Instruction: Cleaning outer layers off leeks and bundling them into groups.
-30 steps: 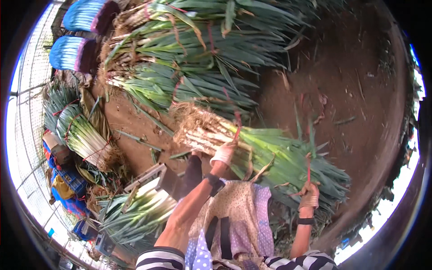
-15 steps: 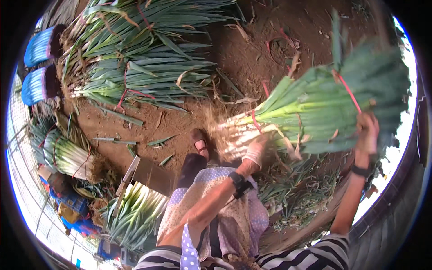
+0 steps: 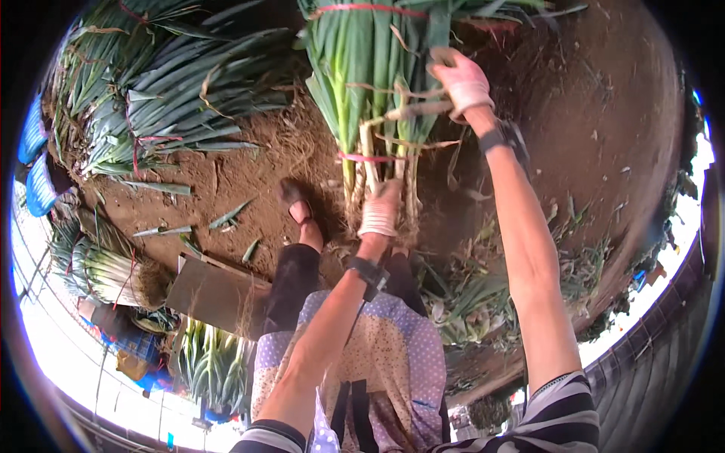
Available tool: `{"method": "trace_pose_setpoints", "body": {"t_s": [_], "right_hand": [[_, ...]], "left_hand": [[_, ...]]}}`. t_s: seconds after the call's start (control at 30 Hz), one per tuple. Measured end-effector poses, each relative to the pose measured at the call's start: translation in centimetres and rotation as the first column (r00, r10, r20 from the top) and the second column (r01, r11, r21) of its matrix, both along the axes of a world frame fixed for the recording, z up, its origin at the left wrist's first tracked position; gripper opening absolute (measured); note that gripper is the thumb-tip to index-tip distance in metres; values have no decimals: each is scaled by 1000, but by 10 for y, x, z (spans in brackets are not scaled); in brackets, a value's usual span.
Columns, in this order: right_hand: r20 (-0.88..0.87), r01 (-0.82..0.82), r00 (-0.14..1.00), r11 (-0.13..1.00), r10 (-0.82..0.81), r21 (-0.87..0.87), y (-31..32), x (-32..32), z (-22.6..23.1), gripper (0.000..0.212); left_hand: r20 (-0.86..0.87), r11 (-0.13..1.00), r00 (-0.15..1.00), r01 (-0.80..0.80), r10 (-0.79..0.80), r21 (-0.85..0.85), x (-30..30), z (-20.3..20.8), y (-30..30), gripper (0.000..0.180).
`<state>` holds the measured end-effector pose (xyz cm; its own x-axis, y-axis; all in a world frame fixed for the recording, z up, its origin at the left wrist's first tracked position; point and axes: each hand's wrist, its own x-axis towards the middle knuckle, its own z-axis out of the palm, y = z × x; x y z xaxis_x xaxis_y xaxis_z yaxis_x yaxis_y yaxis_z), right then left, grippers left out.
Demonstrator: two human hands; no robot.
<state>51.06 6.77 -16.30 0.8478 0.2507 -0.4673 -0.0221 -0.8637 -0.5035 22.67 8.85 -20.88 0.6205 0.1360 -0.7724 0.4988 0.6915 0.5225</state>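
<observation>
A large bundle of green onions (image 3: 355, 83) stands before me, leaves away from me and white root ends near my feet. Red ties circle it at the leaves and low on the stalks. My left hand (image 3: 384, 202), in a pale glove, is closed around pale stalks below the lower tie. My right hand (image 3: 459, 79), also gloved, is at the bundle's right edge with fingers curled; what they hold, if anything, is hidden. A dry, yellowed leaf (image 3: 415, 112) runs across the bundle towards that wrist, blurred.
More tied green onions (image 3: 189, 90) lie on the soil at far left, near blue slippers (image 3: 41, 185). A smaller bundle (image 3: 113, 273) rests at left. By my left leg is a brown board (image 3: 215, 291), with green onions (image 3: 215, 362) behind it. Loose leaf scraps (image 3: 491, 302) cover ground at right.
The bundle has swung from lying out to the right to pointing straight away from me. My right hand has left the upper red tie and moved left; my left hand has shifted slightly left and up.
</observation>
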Motion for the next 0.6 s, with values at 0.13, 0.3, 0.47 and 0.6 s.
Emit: {"method": "trace_pose_setpoints", "body": {"t_s": [0.13, 0.3, 0.47, 0.6], "right_hand": [[-18, 173, 985, 985, -173, -8, -124, -73, -20, 31], [-250, 240, 940, 971, -232, 2, -160, -168, -39, 27], [-310, 324, 903, 945, -296, 43, -159, -188, -74, 40], [-347, 427, 876, 874, -335, 233, -156, -189, -115, 48]], "left_hand": [[-336, 928, 865, -344, 373, 144, -19, 22, 17, 31], [-154, 876, 901, -336, 406, 347, -65, -14, 53, 23], [-325, 852, 924, -1, 201, 524, -47, -25, 53, 45], [-303, 856, 945, 54, 123, 514, -28, -40, 50, 47]]}}
